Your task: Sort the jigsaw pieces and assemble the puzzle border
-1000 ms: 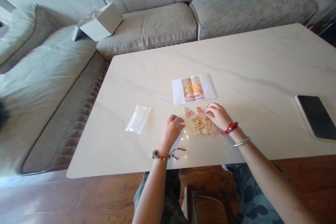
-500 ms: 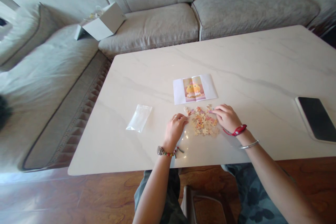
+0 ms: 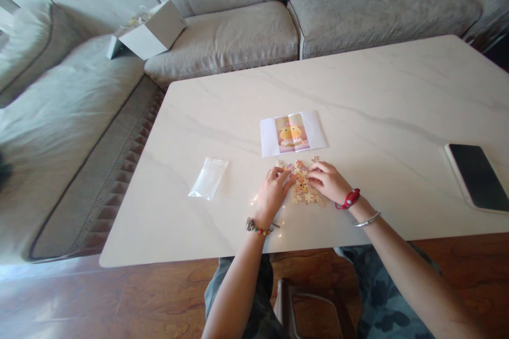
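A small heap of pastel jigsaw pieces [image 3: 302, 186] lies on the white marble table [image 3: 358, 95] near its front edge. My left hand [image 3: 273, 193] rests on the heap's left side, fingers spread flat over the pieces. From the right, my right hand [image 3: 328, 182] lies on the heap with its fingers stretched toward the left hand. Both hands cover part of the pile and hold nothing that I can make out. Just beyond the pile lies a printed reference picture [image 3: 293, 133] of a yellow cartoon figure.
A clear plastic bag [image 3: 209, 178] lies left of my hands. A dark phone [image 3: 475, 176] rests near the table's right edge. Beyond the table a grey sofa [image 3: 246, 32] holds a white box [image 3: 153, 32]. A chair and my camouflage trousers show below.
Both hands have moved inward over the pile, closing the gap between them; the left hand now lies on the pieces instead of beside them.
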### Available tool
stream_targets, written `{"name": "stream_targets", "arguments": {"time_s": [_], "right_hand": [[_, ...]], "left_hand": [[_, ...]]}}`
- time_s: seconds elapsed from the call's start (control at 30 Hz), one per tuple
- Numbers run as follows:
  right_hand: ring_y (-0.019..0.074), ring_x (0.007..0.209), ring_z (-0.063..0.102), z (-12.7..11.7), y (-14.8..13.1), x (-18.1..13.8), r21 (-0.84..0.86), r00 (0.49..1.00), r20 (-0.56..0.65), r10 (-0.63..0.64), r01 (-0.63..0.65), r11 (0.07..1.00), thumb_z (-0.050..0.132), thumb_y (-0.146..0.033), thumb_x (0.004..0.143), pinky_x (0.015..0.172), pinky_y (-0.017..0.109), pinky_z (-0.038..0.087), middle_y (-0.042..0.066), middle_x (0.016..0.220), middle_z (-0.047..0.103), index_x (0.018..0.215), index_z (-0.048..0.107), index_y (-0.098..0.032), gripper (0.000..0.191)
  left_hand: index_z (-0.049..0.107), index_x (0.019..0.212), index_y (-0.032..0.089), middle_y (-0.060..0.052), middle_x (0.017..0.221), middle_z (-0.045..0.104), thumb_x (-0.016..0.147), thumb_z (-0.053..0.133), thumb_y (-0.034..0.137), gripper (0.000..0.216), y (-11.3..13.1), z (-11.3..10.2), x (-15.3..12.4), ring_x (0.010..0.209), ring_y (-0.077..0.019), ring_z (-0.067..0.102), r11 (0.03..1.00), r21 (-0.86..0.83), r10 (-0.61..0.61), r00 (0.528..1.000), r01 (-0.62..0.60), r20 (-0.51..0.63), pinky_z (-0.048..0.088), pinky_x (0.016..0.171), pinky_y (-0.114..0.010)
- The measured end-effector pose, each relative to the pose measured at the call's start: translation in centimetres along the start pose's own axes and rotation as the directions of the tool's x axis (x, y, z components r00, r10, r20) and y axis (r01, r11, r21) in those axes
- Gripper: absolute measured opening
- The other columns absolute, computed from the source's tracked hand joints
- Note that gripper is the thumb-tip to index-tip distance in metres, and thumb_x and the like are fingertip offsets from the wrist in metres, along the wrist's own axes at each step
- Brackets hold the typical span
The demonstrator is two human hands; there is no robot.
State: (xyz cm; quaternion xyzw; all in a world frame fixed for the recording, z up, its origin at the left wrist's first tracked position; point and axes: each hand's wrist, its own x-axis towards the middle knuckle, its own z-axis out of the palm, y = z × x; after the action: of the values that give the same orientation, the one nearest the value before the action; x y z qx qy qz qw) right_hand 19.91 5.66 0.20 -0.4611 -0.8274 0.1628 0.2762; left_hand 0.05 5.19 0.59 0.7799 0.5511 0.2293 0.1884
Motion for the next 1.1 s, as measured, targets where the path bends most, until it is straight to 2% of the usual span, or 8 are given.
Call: {"name": "stream_targets", "arguments": {"time_s": [0.27, 0.33, 0.43, 0.6, 0.67, 0.87, 1.0, 1.1], "right_hand": [[0.0156, 0.071, 0.056, -1.4, 0.3, 0.1, 0.157, 0.983, -0.082, 0.165, -0.151, 0.976, 0.054, -0.027, 0.078, 0.065, 0.029, 0.044, 0.003, 0.076, 0.059, 0.069, 0.058, -0.021, 0.012], [0.0151, 0.066, 0.054, -2.0, 0.8, 0.1, 0.098, 0.966, -0.164, 0.198, -0.183, 0.978, 0.051, -0.027, 0.079, 0.062, 0.029, 0.043, 0.003, 0.073, 0.059, 0.071, 0.058, -0.02, 0.013], [0.0168, 0.068, 0.053, -2.3, 1.3, -0.1, -0.082, 0.963, -0.23, 0.14, -0.163, 0.983, 0.046, -0.024, 0.082, 0.067, 0.031, 0.041, 0.005, 0.072, 0.06, 0.073, 0.058, -0.02, 0.016], [0.0185, 0.076, 0.052, -1.9, 1.4, -0.8, -0.266, 0.999, -0.05, 0.016, -0.029, 0.964, 0.044, -0.019, 0.083, 0.072, 0.033, 0.039, 0.006, 0.078, 0.062, 0.073, 0.062, -0.02, 0.021], [0.0187, 0.079, 0.052, -1.9, 1.4, -1.0, -0.237, 0.999, -0.03, 0.013, -0.019, 0.971, 0.045, -0.018, 0.083, 0.072, 0.034, 0.041, 0.006, 0.081, 0.062, 0.076, 0.063, -0.02, 0.02], [0.0178, 0.081, 0.054, -2.3, 1.0, -1.2, -0.025, 0.991, -0.126, 0.045, -0.049, 0.999, 0.05, -0.019, 0.08, 0.074, 0.034, 0.046, 0.006, 0.084, 0.059, 0.08, 0.064, -0.022, 0.014], [0.018, 0.082, 0.055, -1.8, 0.8, -1.5, 0.026, 0.997, -0.046, 0.068, -0.067, 0.997, 0.057, -0.023, 0.075, 0.074, 0.033, 0.047, 0.005, 0.083, 0.058, 0.079, 0.063, -0.021, 0.006], [0.0184, 0.082, 0.054, -1.3, 0.7, -1.6, 0.018, 0.996, 0.014, 0.092, -0.092, 0.996, 0.06, -0.021, 0.073, 0.074, 0.033, 0.046, 0.006, 0.082, 0.057, 0.075, 0.061, -0.019, 0.003]], "left_hand": [[0.061, 0.085, 0.02, -0.004, 0.088, 0.053, 0.081, 0.05, 0.02, 0.012, -0.5, -0.1, 0.4, 0.083, -0.0151, 0.053, 0.996, -0.067, -0.062, 0.998, 0.061, -0.014, 0.044, 0.078, -0.029], [0.061, 0.087, 0.02, -0.004, 0.089, 0.052, 0.08, 0.052, 0.022, 0.011, -0.5, -0.2, 0.4, 0.083, -0.0153, 0.052, 0.994, -0.077, -0.078, 0.997, 0.077, -0.018, 0.044, 0.078, -0.03], [0.061, 0.088, 0.021, -0.004, 0.09, 0.051, 0.077, 0.057, 0.029, 0.013, -0.4, -0.1, 0.4, 0.086, -0.0168, 0.051, 0.995, -0.079, -0.065, 0.998, 0.065, 0.001, 0.044, 0.08, -0.031], [0.061, 0.079, 0.019, -0.004, 0.087, 0.05, 0.076, 0.059, 0.027, 0.008, -0.2, 0.4, 0.4, 0.085, -0.0163, 0.05, 0.989, -0.119, -0.082, 0.996, 0.084, 0.02, 0.043, 0.08, -0.031], [0.06, 0.076, 0.019, -0.003, 0.086, 0.05, 0.076, 0.058, 0.025, 0.007, -0.3, 0.5, 0.5, 0.082, -0.0155, 0.051, 0.983, -0.147, -0.108, 0.994, 0.109, 0.019, 0.043, 0.079, -0.031], [0.06, 0.07, 0.018, -0.003, 0.082, 0.051, 0.075, 0.057, 0.022, 0.007, -0.6, -0.3, 0.8, 0.08, -0.0157, 0.051, 0.943, -0.226, -0.257, 0.966, 0.246, -0.02, 0.043, 0.077, -0.031], [0.061, 0.068, 0.018, -0.005, 0.082, 0.05, 0.074, 0.056, 0.025, 0.011, -1.4, -0.7, 1.1, 0.085, -0.0202, 0.05, 0.903, -0.192, -0.411, 0.903, 0.384, -0.125, 0.041, 0.08, -0.037], [0.061, 0.07, 0.018, -0.005, 0.084, 0.048, 0.074, 0.055, 0.024, 0.009, -1.6, -0.3, 1.1, 0.086, -0.022, 0.049, 0.908, -0.118, -0.418, 0.892, 0.403, -0.17, 0.04, 0.082, -0.04]]}}
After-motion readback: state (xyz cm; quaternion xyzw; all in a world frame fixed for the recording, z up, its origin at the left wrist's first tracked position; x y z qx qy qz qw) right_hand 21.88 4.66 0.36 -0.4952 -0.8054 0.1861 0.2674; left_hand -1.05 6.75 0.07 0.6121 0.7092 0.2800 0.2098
